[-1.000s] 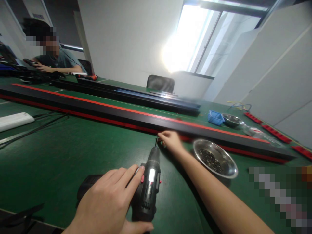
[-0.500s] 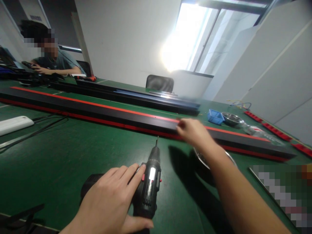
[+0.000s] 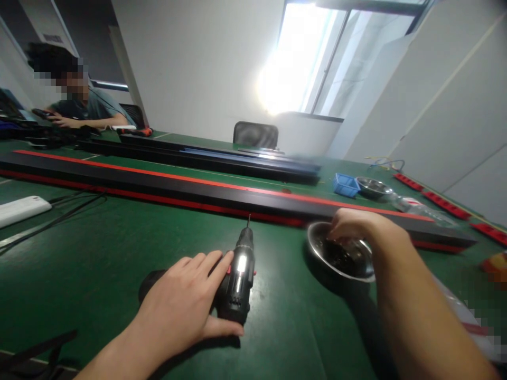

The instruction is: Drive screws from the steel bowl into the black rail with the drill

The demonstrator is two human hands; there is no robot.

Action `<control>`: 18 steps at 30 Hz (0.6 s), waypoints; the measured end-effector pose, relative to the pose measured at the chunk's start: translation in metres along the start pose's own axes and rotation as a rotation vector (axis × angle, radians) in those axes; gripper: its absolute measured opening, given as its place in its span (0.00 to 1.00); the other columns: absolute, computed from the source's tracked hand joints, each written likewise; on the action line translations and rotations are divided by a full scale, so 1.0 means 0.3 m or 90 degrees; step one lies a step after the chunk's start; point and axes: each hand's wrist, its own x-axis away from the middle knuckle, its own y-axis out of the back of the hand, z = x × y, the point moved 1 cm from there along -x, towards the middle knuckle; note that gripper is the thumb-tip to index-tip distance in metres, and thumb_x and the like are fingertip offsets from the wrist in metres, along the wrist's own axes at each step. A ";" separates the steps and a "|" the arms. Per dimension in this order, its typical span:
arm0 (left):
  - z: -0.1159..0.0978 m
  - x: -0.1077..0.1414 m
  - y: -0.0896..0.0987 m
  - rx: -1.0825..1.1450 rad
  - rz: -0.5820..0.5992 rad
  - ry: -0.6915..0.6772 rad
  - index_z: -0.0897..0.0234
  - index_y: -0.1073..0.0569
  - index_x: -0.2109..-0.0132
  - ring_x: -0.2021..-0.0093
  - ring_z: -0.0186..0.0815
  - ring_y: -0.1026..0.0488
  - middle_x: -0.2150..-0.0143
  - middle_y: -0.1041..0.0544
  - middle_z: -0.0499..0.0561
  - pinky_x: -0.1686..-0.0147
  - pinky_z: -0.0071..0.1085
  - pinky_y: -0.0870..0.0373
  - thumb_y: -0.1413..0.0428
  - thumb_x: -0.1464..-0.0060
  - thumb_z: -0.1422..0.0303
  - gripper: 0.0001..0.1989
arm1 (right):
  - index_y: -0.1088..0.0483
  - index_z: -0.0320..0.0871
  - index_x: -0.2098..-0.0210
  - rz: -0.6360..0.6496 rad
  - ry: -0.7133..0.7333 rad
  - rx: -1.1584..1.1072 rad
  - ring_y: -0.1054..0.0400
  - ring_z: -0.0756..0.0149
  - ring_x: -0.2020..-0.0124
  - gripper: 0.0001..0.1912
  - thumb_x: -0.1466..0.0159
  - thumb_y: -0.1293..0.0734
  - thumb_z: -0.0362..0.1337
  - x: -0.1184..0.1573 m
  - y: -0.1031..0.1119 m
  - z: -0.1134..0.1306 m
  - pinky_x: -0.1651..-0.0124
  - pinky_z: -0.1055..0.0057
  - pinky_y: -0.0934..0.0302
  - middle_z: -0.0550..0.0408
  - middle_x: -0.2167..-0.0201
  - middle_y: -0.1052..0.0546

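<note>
My left hand [image 3: 186, 295] is wrapped over a black cordless drill [image 3: 241, 274] lying on its side, its thin bit pointing away toward the long bar. My right hand [image 3: 358, 227] reaches down into a round metal bowl [image 3: 315, 250] that holds small dark pieces too blurred to name. Its fingers are curled together inside the bowl, and their tips are partly hidden. Just beyond the drill bit, a long black bar with red edges [image 3: 178, 184] lies across the green table [image 3: 99, 253].
Behind the bar are more long dark profiles [image 3: 222, 158]. A blue basket [image 3: 346, 184] and a second metal bowl [image 3: 374, 187] stand at the right, near red strips [image 3: 446, 204]. A white power strip [image 3: 24, 210] lies left. A person [image 3: 79, 105] sits at the far left.
My right hand has left the bar's surface and moved right and down into the metal bowl. My left hand stays on the drill. The view has shifted slightly.
</note>
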 end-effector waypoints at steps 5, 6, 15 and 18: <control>0.007 -0.007 0.004 -0.017 0.015 -0.003 0.61 0.36 0.31 0.47 0.54 0.25 0.39 0.26 0.63 0.50 0.45 0.29 0.40 0.58 0.32 0.55 | 0.24 0.41 0.81 0.183 -0.011 0.025 0.28 0.59 0.78 0.13 0.51 0.22 0.42 0.027 -0.017 0.073 0.74 0.66 0.40 0.46 0.78 0.22; 0.007 -0.007 0.004 -0.016 0.013 -0.003 0.61 0.35 0.31 0.47 0.53 0.25 0.40 0.26 0.63 0.50 0.45 0.29 0.40 0.58 0.32 0.55 | 0.23 0.41 0.81 0.186 -0.015 0.031 0.27 0.59 0.78 0.12 0.51 0.22 0.42 0.025 -0.028 0.084 0.73 0.66 0.40 0.46 0.78 0.22; -0.005 0.017 -0.004 0.012 -0.028 0.023 0.61 0.33 0.32 0.47 0.54 0.26 0.38 0.26 0.61 0.48 0.49 0.28 0.37 0.55 0.37 0.50 | 0.27 0.42 0.85 0.157 -0.024 0.039 0.30 0.59 0.82 0.10 0.52 0.24 0.32 0.027 -0.060 0.103 0.75 0.66 0.40 0.48 0.84 0.26; -0.010 0.039 -0.007 0.010 -0.032 0.020 0.60 0.33 0.32 0.45 0.56 0.26 0.37 0.27 0.61 0.48 0.50 0.29 0.37 0.55 0.37 0.49 | 0.25 0.40 0.83 0.167 -0.054 0.063 0.28 0.59 0.79 0.08 0.49 0.26 0.30 0.048 -0.027 0.101 0.73 0.65 0.39 0.46 0.81 0.24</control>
